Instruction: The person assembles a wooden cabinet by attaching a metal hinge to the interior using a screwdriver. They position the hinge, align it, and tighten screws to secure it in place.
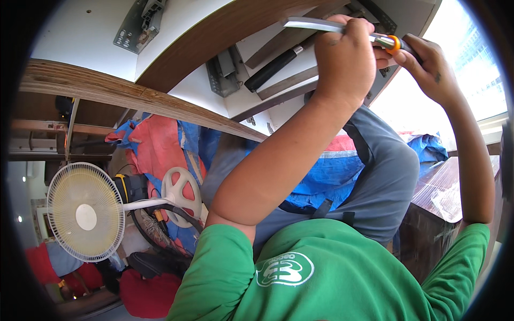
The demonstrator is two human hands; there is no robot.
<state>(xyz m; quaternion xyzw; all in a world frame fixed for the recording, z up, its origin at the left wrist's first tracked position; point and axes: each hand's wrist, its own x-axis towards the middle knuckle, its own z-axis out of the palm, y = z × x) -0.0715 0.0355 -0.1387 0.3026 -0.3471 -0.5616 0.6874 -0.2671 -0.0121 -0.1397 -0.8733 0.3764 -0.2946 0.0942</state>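
Note:
My right hand (431,67) is closed around the orange-and-black handle of a chisel (310,24), a tool with a flat, bright metal blade. My left hand (345,59) is wrapped around the metal part, and the blade's end sticks out to its left. Its fingertips are partly hidden behind the hand. Both hands are raised in front of a white and brown cabinet frame (187,43). Just left of my left hand, a black-handled tool (273,69) lies inside the frame; most of its far end is hidden.
Grey metal brackets (225,72) are fixed in the cabinet, behind a long wooden edge (107,80). A fan (85,214) with a white base stands at the left, beside cables and a red-and-blue tarp (155,144). A plastic-wrapped brown box (444,187) is at the right.

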